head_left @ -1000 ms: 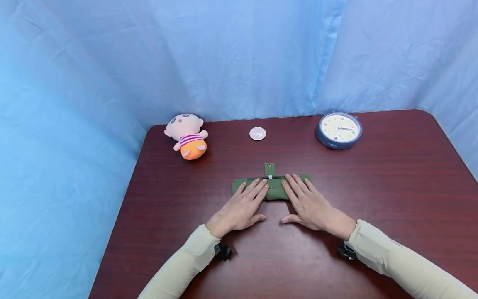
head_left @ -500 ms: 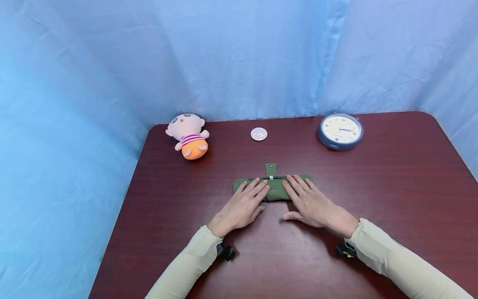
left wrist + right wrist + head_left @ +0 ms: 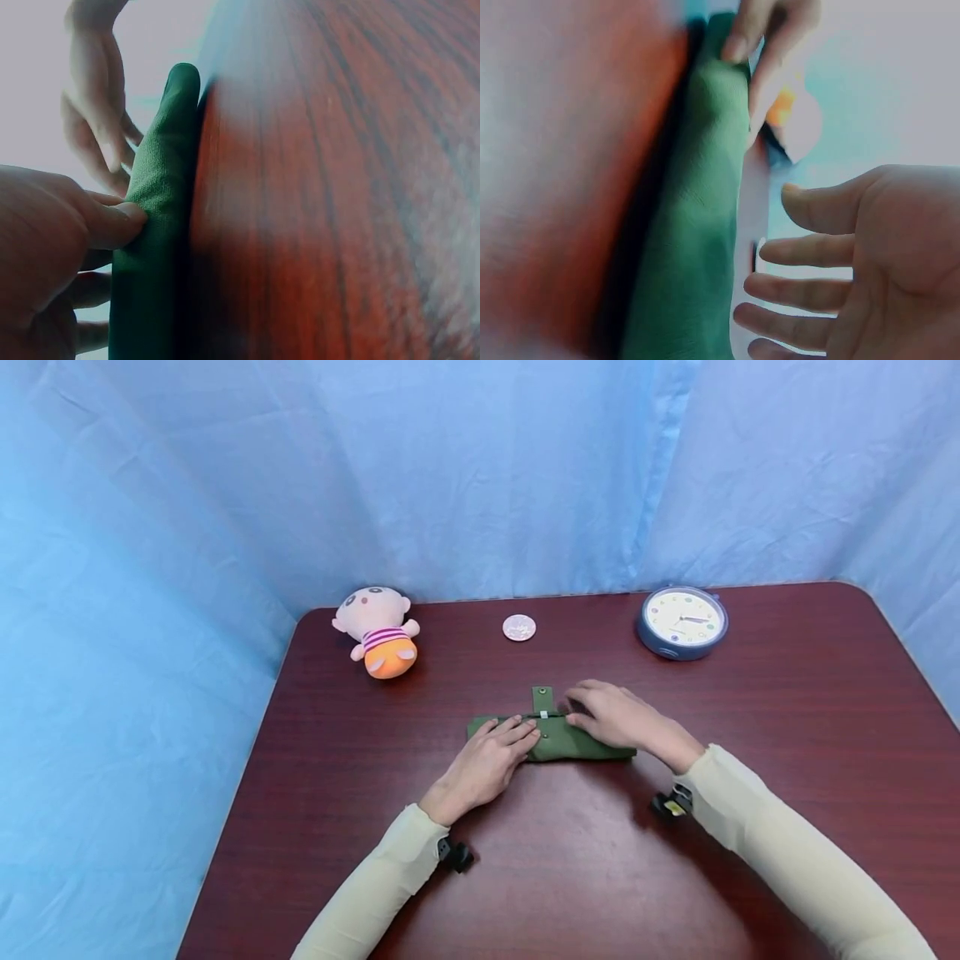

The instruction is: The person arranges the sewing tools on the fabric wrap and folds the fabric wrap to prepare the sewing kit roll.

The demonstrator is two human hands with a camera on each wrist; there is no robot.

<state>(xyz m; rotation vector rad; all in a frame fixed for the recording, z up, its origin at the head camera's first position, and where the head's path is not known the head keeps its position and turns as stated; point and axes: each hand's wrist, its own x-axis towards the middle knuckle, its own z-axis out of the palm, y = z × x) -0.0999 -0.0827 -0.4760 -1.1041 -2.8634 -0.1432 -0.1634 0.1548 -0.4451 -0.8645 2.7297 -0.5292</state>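
Note:
A folded green fabric pouch lies flat across the middle of the table, its narrow strap with a snap button pointing away from me. My left hand rests on the pouch's left part, fingers stretched over the top. In the left wrist view, the thumb touches the pouch's near side. Over the right part, just beside the strap, my right hand is raised. The right wrist view shows that hand's fingers spread apart, with nothing held and a gap between them and the fabric.
A plush doll lies at the back left of the table. Behind the strap is a small round silvery disc. A round blue clock sits at the back right. Blue curtains hang around the dark red-brown table.
My right hand has lifted off the pouch's right part and moved forward towards the strap, uncovering the right end. The left hand stays on the pouch, its thumb drawn in.

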